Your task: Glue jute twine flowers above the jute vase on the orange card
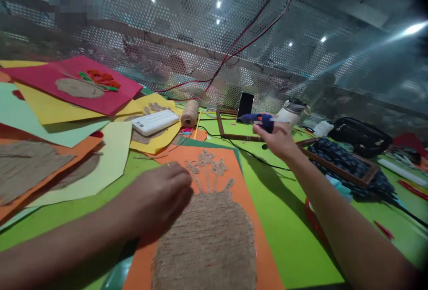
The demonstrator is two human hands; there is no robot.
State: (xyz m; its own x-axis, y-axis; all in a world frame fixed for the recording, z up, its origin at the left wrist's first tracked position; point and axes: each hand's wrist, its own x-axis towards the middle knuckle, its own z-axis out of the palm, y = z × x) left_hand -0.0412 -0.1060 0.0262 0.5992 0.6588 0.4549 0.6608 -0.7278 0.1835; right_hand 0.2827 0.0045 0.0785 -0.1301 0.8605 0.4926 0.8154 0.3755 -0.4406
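My right hand [279,140] is wrapped round a dark blue glue gun [257,121], held up over the far part of the table. Its fingers are partly hidden behind the gun. Over the left edge of an orange sheet [261,254], my left hand [163,194] is curled closed, and its fingertips are out of sight, so what they hold, if anything, is hidden. Jute twine glued in rows forms a vase shape [207,241] on that sheet. Thin twine stems and looped twine flowers [205,158] rise above the vase, just right of my left hand.
Coloured sheets with twine shapes [117,165] lie overlapped at left, a white power bank [155,121] on one. A twine spool [190,113], wooden frame [220,125], phone [245,105] and bottle [290,111] stand behind. Dark patterned cloth [347,165] under another frame and a black bag [361,136] sit right.
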